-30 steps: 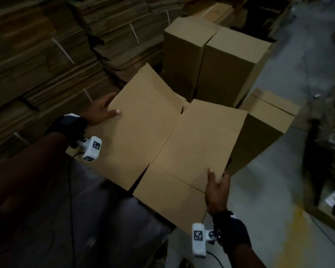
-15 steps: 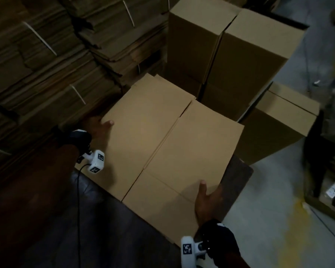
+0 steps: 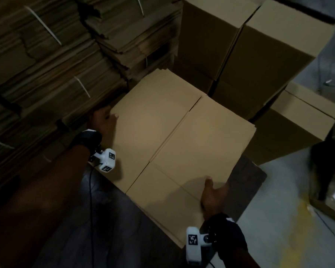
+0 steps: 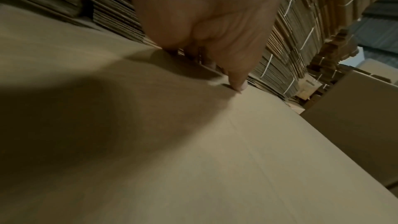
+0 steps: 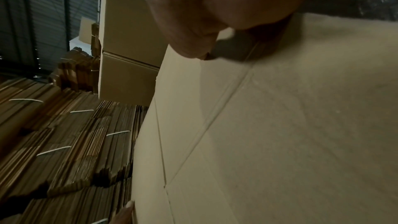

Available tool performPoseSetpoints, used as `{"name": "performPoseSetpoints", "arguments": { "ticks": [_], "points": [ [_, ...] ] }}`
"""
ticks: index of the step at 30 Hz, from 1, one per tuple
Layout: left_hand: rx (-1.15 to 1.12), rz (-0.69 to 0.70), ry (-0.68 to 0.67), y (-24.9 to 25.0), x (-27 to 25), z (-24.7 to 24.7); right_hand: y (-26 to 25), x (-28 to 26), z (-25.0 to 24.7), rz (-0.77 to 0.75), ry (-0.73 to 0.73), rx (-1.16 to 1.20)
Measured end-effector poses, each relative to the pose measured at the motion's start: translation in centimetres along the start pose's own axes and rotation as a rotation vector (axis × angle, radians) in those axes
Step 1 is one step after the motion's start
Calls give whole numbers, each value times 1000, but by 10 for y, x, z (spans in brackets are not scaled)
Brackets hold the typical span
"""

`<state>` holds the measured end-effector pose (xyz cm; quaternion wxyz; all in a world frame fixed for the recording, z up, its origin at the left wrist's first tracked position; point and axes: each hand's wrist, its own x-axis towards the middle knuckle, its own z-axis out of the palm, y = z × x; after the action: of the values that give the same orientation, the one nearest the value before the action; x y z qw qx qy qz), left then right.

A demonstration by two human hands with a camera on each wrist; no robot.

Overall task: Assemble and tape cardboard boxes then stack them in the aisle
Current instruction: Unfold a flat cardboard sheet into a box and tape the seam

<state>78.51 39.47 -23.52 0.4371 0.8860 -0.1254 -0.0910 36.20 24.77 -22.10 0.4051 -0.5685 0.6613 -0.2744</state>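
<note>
The flattened cardboard box is being gripped at its far-left edge by the left hand, thumb on top, and at its near-right edge by the right hand. Assembled boxes are standing just beyond it, bundled flat cardboard lying left.

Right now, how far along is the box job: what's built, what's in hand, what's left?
Done: several assembled boxes stand upright in the aisle, two side by side and a lower one beside them. In hand: one flat box blank, unopened, held at opposite edges by the left hand and right hand. Left: opening, folding, taping and stacking it. Bundled flat cartons remain.
</note>
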Motion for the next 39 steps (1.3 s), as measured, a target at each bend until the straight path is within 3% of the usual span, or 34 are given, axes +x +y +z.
{"name": "performPoseSetpoints", "arguments": {
  "ticks": [6, 10, 14, 19, 26, 31, 35, 39],
  "points": [
    [83, -33, -203, 15, -22, -8, -3, -2, -10, 11, -64, -64],
    [292, 96, -237, 60, -57, -10, -7, -1, -19, -7, -113, -85],
    [110, 233, -253, 90, -139, 14, -12, 3, -37, -131, -106, -113],
    [6, 320, -309, 120, -261, 59, -9, 23, -77, -345, -146, -164],
    [35, 426, -360, 173, -369, 139, 15, 76, -157, -478, -97, -181],
    [3, 468, -430, 222, -448, 210, 46, 129, -235, -488, -30, -171],
    [-66, 411, -429, 280, -492, 274, 69, 184, -298, -507, 15, -137],
    [-58, 505, -493, 344, -521, 329, 77, 240, -343, -515, 73, -121]
  ]
}}
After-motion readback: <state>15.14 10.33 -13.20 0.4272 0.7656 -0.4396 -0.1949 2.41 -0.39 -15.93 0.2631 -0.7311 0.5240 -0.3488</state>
